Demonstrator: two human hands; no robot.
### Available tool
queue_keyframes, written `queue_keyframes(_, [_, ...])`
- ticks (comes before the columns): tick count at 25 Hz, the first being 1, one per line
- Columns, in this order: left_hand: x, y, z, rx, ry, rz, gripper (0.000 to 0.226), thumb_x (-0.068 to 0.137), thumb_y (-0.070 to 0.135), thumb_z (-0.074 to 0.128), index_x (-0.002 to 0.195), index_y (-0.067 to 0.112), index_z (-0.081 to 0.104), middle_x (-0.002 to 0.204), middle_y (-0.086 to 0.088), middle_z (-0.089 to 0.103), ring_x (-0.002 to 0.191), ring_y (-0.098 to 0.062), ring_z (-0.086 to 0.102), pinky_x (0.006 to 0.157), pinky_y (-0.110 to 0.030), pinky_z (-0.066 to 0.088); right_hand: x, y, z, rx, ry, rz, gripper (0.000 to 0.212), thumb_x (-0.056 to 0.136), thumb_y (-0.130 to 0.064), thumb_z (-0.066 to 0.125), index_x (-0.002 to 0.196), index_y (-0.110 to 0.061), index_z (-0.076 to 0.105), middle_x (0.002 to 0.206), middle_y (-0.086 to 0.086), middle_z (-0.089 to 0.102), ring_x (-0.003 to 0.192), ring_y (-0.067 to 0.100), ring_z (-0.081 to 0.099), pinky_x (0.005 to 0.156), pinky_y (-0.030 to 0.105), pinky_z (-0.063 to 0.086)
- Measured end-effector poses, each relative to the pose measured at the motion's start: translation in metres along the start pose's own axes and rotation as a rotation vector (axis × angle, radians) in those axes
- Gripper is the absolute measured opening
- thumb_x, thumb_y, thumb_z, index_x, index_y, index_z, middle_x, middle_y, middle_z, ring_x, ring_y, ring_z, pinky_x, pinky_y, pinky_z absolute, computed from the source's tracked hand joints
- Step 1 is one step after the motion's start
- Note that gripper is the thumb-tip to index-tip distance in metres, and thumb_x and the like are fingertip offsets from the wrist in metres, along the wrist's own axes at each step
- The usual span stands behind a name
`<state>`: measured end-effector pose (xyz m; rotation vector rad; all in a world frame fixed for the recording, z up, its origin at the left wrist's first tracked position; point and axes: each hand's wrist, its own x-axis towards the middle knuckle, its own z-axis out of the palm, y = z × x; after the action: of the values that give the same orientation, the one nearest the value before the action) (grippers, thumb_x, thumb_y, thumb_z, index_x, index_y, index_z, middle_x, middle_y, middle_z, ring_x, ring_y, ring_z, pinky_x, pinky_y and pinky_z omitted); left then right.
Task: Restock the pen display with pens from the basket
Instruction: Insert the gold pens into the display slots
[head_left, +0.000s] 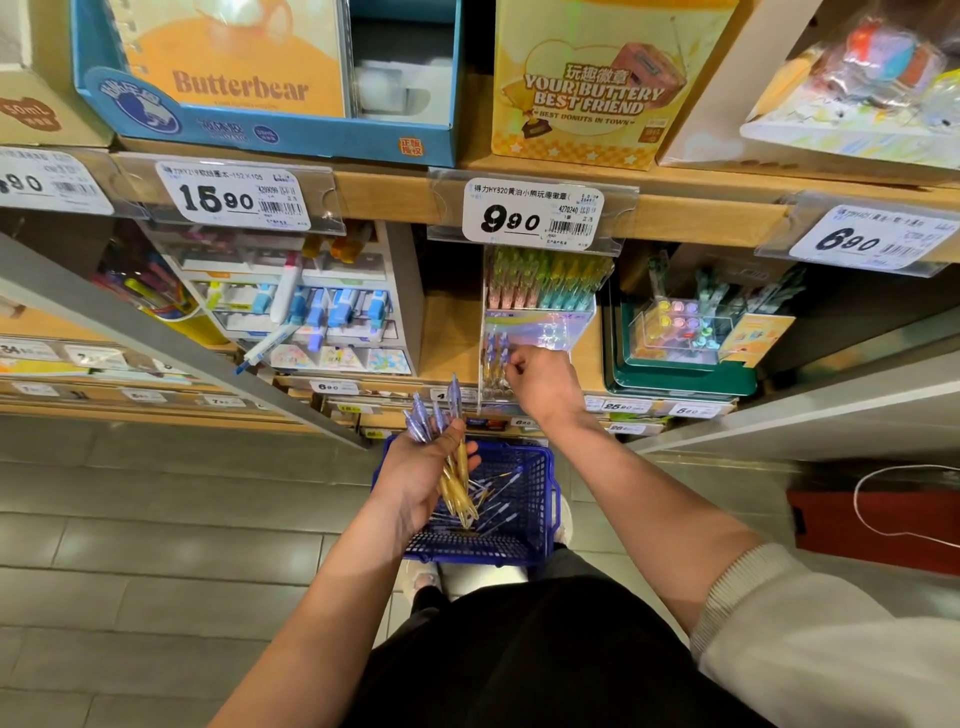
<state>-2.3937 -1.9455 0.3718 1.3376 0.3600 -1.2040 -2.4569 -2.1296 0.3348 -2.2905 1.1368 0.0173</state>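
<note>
A bundle of pens (448, 447), purple tops up and amber barrels down, is gripped in a person's left hand (421, 480), fingers wrapped round the middle of the barrels so the tops fan out within easy reach. The hand hangs directly over the blue basket (551, 499) on the floor, where more loose pens (498, 506) lie scattered; a dropped pen would likely fall back in.

Just above and to the right of that hand, the right hand (545, 382) is pressed against the lower tier of the clear pen display (537, 332), knuckles toward the viewer and fingers curled tight. Whether they pinch a pen is hidden behind the knuckles. Touching its fingertips on the left stands the front row (493, 358) of matching purple-and-amber pens, only partly filled, which appears to be why the hand works at that slot.

Beyond the right hand, the display's upper tier holds pastel pens (545, 280) packed upright. Above that, a price tag (530, 215) reading 9.90 is clipped to the shelf edge. A green tray (685, 376) of other stationery sits to the right of the right hand, and a white rack (322, 312) of blue-capped markers lies beyond the left hand.
</note>
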Motion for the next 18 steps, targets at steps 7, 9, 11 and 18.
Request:
queue_keyframes(7, [0.005, 0.001, 0.006, 0.022, -0.012, 0.001, 0.022, 0.096, 0.007, 0.065, 0.115, -0.005, 0.065, 0.092, -0.015, 0.070, 0.079, -0.025, 0.070, 0.068, -0.033, 0.064, -0.003, -0.004, -0.006, 0.056, -0.124, 0.204, 0.026, 0.098, -0.028, 0.062, 0.085, -0.010, 0.075, 0.089, 0.007, 0.076, 0.075, 0.019, 0.072, 0.075, 0.031, 0.059])
queue_keyframes(9, [0.007, 0.001, 0.008, 0.034, -0.025, 0.012, 0.021, 0.096, 0.008, 0.066, 0.113, -0.003, 0.066, 0.092, -0.015, 0.071, 0.078, -0.024, 0.072, 0.069, -0.033, 0.064, -0.017, -0.009, -0.013, 0.377, -0.241, 0.269, 0.027, 0.098, -0.037, 0.063, 0.085, -0.015, 0.073, 0.078, 0.000, 0.075, 0.067, 0.010, 0.071, 0.066, 0.025, 0.056])
queue_keyframes(11, [0.009, 0.000, 0.011, 0.054, -0.054, 0.032, 0.020, 0.096, 0.008, 0.065, 0.114, 0.000, 0.068, 0.097, -0.016, 0.074, 0.080, -0.024, 0.072, 0.073, -0.035, 0.064, -0.034, -0.016, -0.020, 0.779, -0.397, 0.284, 0.020, 0.094, -0.039, 0.068, 0.098, -0.021, 0.072, 0.090, -0.002, 0.077, 0.080, 0.010, 0.074, 0.070, 0.019, 0.058])
queue_keyframes(18, [0.015, -0.006, 0.015, 0.161, -0.075, 0.072, 0.020, 0.095, 0.008, 0.067, 0.114, 0.002, 0.070, 0.098, -0.014, 0.077, 0.085, -0.025, 0.074, 0.081, -0.038, 0.062, -0.043, -0.014, -0.020, 0.884, -0.329, 0.283, 0.027, 0.089, -0.014, 0.076, 0.115, -0.013, 0.068, 0.104, 0.004, 0.073, 0.084, 0.013, 0.072, 0.081, 0.024, 0.060])
